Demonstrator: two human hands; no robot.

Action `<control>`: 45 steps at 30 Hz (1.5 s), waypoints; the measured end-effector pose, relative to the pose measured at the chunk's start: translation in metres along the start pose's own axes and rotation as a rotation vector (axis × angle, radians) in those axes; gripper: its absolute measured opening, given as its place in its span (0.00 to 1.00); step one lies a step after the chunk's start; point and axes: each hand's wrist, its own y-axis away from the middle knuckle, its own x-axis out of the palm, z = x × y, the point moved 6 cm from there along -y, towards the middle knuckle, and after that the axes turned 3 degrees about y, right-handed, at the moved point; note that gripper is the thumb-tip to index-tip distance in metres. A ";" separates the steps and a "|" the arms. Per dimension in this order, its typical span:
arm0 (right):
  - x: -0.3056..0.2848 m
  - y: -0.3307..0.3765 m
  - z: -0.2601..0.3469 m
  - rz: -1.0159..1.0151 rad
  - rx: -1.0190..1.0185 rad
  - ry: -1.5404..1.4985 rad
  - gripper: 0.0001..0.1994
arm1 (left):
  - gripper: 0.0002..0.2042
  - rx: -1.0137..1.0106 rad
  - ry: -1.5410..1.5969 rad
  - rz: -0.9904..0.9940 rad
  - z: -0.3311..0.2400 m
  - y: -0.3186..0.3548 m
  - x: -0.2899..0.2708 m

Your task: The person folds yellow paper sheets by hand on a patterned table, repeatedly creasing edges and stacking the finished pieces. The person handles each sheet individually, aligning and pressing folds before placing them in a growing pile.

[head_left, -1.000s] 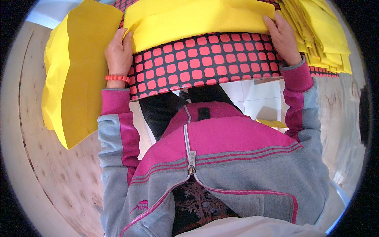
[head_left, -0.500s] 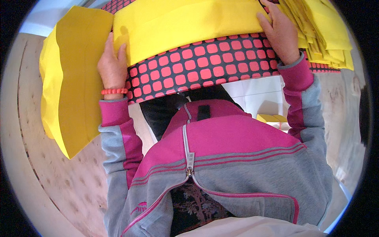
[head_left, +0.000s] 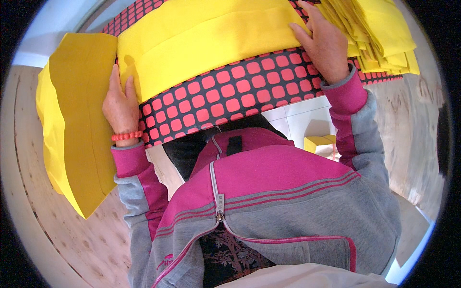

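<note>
A long folded strip of yellow cloth [head_left: 201,41] lies across a red-and-black checked board [head_left: 206,103]. At the strip's left end, my left hand [head_left: 121,104] rests with its fingers stretched along the edge and its thumb apart on the cloth. Beside that hand, a wide yellow panel [head_left: 86,120] hangs down past the board's left side. My right hand [head_left: 326,48] lies at the strip's right end, with fingers and thumb spread. Its thumb touches the cloth's edge, and the fingertips reach toward the top of the view.
Several folded yellow cloths [head_left: 374,38] are piled on the board's right end. A pale wooden surface [head_left: 91,240] spreads at the left. Below the board, by my right sleeve, a small yellow object [head_left: 319,142] sits low down.
The whole view has tilted, so the board and cloth appear farther left, and lower on the left side. Both hands stay at the same ends of the strip.
</note>
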 end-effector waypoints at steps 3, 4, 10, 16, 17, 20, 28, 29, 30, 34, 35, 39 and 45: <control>0.004 0.000 0.001 -0.099 -0.146 0.081 0.23 | 0.22 0.057 -0.009 -0.061 -0.001 0.002 -0.002; 0.007 0.000 -0.001 -0.091 -0.140 0.088 0.22 | 0.22 0.078 -0.037 -0.076 0.000 0.003 -0.004; 0.028 -0.001 -0.011 0.089 -0.020 0.141 0.21 | 0.21 -0.154 -0.029 0.031 0.017 0.014 -0.010; 0.023 -0.003 -0.015 0.074 -0.046 0.167 0.19 | 0.20 -0.075 -0.165 -0.020 0.003 0.009 -0.014; 0.022 -0.003 -0.015 0.075 -0.036 0.169 0.20 | 0.20 -0.089 -0.225 0.015 0.001 0.008 -0.014; 0.025 -0.002 -0.013 0.103 -0.024 0.175 0.19 | 0.20 0.130 -0.280 -0.079 -0.030 0.004 -0.029; 0.025 -0.002 -0.012 0.077 -0.068 0.175 0.18 | 0.35 0.459 0.339 0.170 -0.174 0.020 0.016; 0.027 -0.002 -0.017 0.120 -0.011 0.204 0.18 | 0.36 0.466 0.360 0.190 -0.178 0.021 0.020; 0.027 -0.001 -0.016 0.116 -0.047 0.180 0.18 | 0.36 0.475 0.382 0.210 -0.180 0.021 0.023; 0.025 -0.001 -0.018 0.133 -0.014 0.168 0.18 | 0.39 0.427 0.323 0.329 -0.171 0.026 0.033; 0.026 0.000 -0.019 0.150 0.014 0.196 0.18 | 0.39 0.421 0.326 0.300 -0.169 0.026 0.032; 0.025 0.001 -0.016 0.080 -0.042 0.155 0.17 | 0.39 0.375 0.246 0.333 -0.166 0.029 0.036; 0.011 0.006 -0.015 -0.084 -0.103 0.384 0.16 | 0.40 0.407 0.179 0.374 -0.172 0.028 0.039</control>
